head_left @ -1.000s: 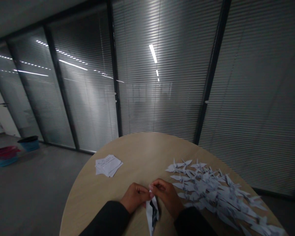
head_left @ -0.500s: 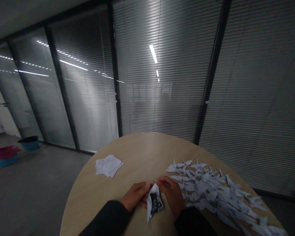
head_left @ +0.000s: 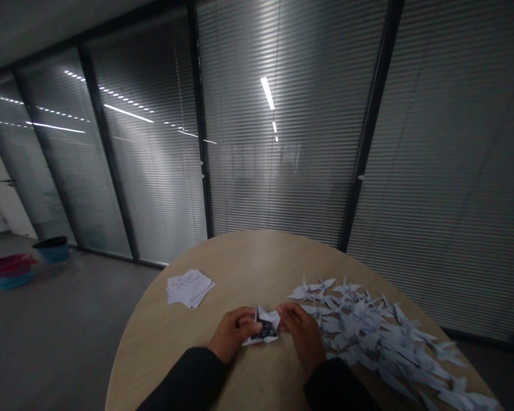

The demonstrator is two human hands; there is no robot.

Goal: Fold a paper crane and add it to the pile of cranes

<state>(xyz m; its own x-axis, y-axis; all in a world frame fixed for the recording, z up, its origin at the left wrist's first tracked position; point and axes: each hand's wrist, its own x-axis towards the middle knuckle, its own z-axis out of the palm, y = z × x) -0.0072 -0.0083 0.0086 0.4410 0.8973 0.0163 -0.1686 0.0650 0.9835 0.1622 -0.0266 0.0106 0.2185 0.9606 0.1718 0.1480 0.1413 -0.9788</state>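
Low over the round wooden table (head_left: pixel 248 262), both my hands pinch a small folded piece of printed paper (head_left: pixel 263 331), white with a dark patch. My left hand (head_left: pixel 233 332) grips its left edge with closed fingers. On the other side, my right hand (head_left: pixel 302 337) holds the paper's right edge, fingers closed. The paper lies spread sideways between them. Dark sleeves cover both forearms.
A heap of several folded white paper cranes (head_left: pixel 368 331) spreads over the table's right side. A small stack of printed paper squares (head_left: pixel 189 287) lies at the left. Glass walls with blinds stand behind; coloured bins (head_left: pixel 12 268) sit on the floor far left.
The folded paper hung long and narrow below my hands; it has been turned and opened out sideways between them. Both hands shifted slightly up the table.
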